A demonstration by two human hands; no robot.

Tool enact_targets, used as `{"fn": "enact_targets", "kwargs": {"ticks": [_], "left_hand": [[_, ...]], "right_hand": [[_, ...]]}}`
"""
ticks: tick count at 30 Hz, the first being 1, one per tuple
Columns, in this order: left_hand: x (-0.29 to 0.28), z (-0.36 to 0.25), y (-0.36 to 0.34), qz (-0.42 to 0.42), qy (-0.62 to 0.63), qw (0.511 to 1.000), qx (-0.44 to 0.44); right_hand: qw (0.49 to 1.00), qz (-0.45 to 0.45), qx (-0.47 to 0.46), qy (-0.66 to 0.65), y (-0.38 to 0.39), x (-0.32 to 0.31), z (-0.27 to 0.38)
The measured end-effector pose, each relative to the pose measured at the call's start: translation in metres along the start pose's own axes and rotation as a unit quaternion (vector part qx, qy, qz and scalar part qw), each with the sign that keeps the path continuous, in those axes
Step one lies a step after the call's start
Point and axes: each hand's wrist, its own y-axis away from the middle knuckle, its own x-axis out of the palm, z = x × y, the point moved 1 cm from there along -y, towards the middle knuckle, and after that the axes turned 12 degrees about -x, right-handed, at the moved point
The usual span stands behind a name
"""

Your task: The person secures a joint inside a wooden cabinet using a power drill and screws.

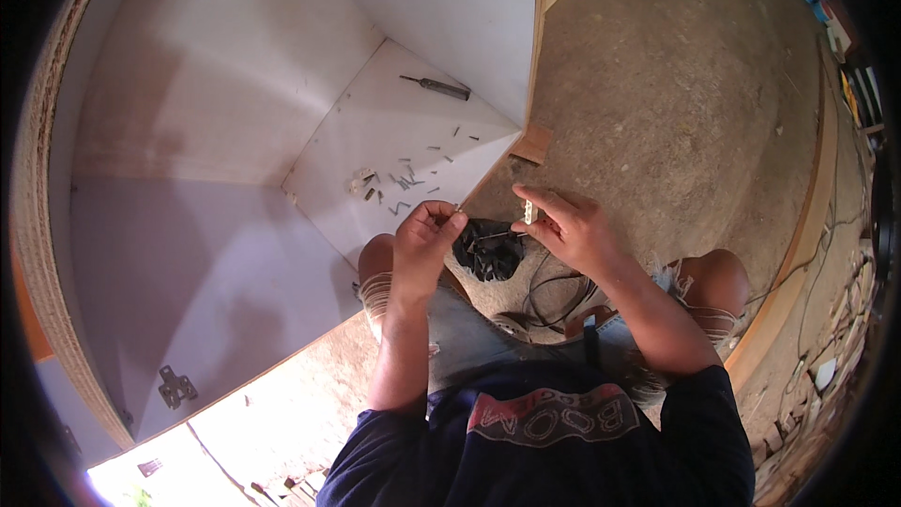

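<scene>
Bracket [529,212], one small pale piece, is pinched in my right hand [572,230] above my lap. My left hand [424,239] pinches one screw [457,211]. One black bag [488,250] sits between my knees. A dozen or so loose screws [404,183] and one screwdriver [436,86] lie in the cabinet [225,113].

**White cabinet panel on a dusty floor**

A white panel [394,131] carries a screwdriver [436,86] at its far end. Loose screws [405,178] scatter nearer than the screwdriver. Beyond the panel's right edge, a wood offcut [533,144] lies on the floor [676,84].
</scene>
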Motion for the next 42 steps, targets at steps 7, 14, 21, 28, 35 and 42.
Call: {"fn": "enact_targets", "kwargs": {"ticks": [7, 14, 21, 28, 35, 42], "left_hand": [[-0.053, 0.039, -0.036, -0.007, -0.075, 0.992, -0.097], [-0.054, 0.046, -0.054, -0.005, -0.128, 0.989, -0.08], [-0.187, 0.049, -0.122, -0.184, -0.447, 0.875, -0.029], [-0.194, 0.093, -0.147, -0.174, -0.392, 0.901, -0.069], [-0.198, 0.084, -0.151, -0.256, -0.366, 0.893, 0.054], [-0.141, 0.071, -0.151, -0.158, -0.312, 0.934, 0.078]], "right_hand": [[0.982, 0.077, 0.154, -0.076, 0.005, 0.019, -0.008], [0.948, 0.107, 0.216, -0.206, 0.005, 0.042, -0.02], [0.897, 0.115, 0.305, -0.298, 0.004, 0.068, -0.029], [0.919, 0.161, 0.274, -0.235, 0.029, 0.091, -0.053], [0.916, 0.233, 0.279, -0.171, 0.031, 0.192, -0.082], [0.921, 0.111, 0.315, -0.198, -0.018, 0.263, -0.082]]}}
